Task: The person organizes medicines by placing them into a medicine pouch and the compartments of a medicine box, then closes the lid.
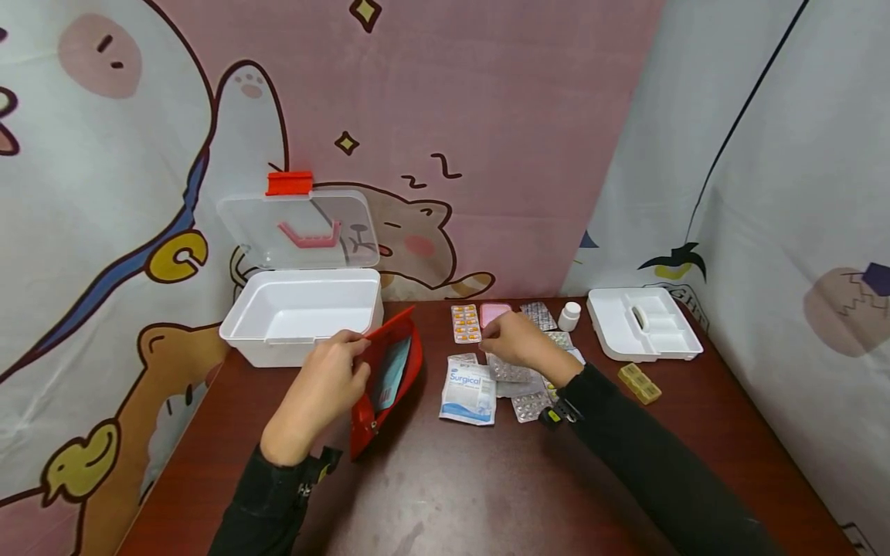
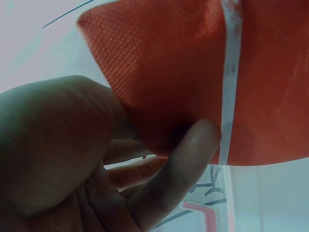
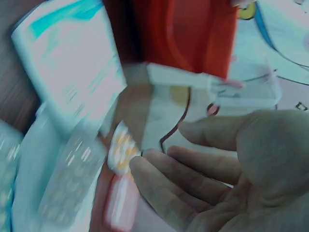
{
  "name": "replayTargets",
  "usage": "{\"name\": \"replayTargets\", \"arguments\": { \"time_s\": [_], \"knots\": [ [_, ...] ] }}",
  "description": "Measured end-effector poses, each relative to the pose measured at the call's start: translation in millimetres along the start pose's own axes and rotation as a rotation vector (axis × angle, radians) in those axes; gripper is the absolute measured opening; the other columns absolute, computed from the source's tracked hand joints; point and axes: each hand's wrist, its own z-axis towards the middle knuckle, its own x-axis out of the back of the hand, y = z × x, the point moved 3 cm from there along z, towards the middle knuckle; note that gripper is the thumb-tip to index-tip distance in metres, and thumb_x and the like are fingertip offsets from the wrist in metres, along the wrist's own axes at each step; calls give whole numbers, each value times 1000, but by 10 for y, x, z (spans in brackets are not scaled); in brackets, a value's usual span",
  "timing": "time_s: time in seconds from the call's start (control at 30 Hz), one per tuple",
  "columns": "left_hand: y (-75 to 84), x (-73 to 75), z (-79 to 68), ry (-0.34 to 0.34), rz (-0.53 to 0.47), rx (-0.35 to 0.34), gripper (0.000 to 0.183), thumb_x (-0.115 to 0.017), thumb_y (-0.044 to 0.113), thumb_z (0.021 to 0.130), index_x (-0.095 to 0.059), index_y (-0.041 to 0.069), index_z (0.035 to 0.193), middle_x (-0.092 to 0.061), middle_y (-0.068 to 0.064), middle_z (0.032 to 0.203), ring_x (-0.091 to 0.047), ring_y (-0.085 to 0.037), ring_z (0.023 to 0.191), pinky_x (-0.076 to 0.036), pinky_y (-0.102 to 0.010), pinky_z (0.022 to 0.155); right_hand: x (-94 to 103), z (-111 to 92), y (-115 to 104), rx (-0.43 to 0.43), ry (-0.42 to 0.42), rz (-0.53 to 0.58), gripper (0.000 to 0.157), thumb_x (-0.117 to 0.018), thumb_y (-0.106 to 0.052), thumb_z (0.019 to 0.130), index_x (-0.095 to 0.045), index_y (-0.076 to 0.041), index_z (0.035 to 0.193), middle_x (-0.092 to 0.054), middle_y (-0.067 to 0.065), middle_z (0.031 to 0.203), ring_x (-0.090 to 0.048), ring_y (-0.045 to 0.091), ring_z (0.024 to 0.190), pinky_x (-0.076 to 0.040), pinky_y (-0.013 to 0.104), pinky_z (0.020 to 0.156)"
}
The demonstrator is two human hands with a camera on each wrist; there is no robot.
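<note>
My left hand (image 1: pixel 321 390) grips the upper edge of a red zippered pouch (image 1: pixel 363 421), thumb and fingers pinching its corner in the left wrist view. The pouch gapes open and a light-blue packet (image 1: pixel 393 374) shows inside it. Over the group of medicines hovers my right hand (image 1: pixel 520 341), fingers loosely bent and holding nothing in the right wrist view. Close to its fingertips are a blister pack of orange pills (image 1: pixel 466 324) and a pink case (image 1: pixel 494 311). Below it lie silver blister packs (image 1: pixel 530 406) and a white-and-blue packet (image 1: pixel 468 395) marked "Surgical".
At the back left stands a white box (image 1: pixel 300 354) with its clear lid (image 1: pixel 250 232) raised. A white bottle (image 1: pixel 569 316), a white compartment tray (image 1: pixel 603 303) and a yellow pill organizer (image 1: pixel 640 384) are on the right. Printed cloth hangs behind the brown table (image 1: pixel 445 494).
</note>
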Motion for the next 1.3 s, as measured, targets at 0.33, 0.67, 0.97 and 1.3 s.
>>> {"name": "replayTargets", "arguments": {
  "time_s": [0.33,0.67,0.97,1.3],
  "knots": [
    [-17,-14,-7,-18,3,4,36,-65,1,98,-76,-7,132,-73,-22,133,-75,-38,109,-63,-54,93,-177,-8,406,-9,-168,-148,37,-82,-19,94,-81,-2,127,-81,13,122,-73,29,112,-59,51,106],
    [-18,-27,1,-24,-1,1,36,-65,1,98,-77,-7,131,-73,-22,133,-75,-37,109,-63,-53,93,-270,21,460,89,-143,-223,37,-84,-13,89,-82,-2,124,-82,11,118,-73,27,110,-60,49,103],
    [-25,-20,5,-25,1,14,37,-65,3,99,-77,-6,132,-73,-21,135,-75,-37,111,-63,-54,96,-173,-8,378,6,-124,-197,18,-84,-16,91,-85,-6,106,-80,8,103,-67,24,95,-59,47,92],
    [-29,1,7,-10,2,-1,36,-65,1,97,-77,-7,130,-74,-21,133,-75,-38,111,-63,-55,96,84,-30,35,3,-40,135,17,-77,-23,101,-82,-7,104,-78,6,90,-69,16,71,-57,33,67]
  ]
}}
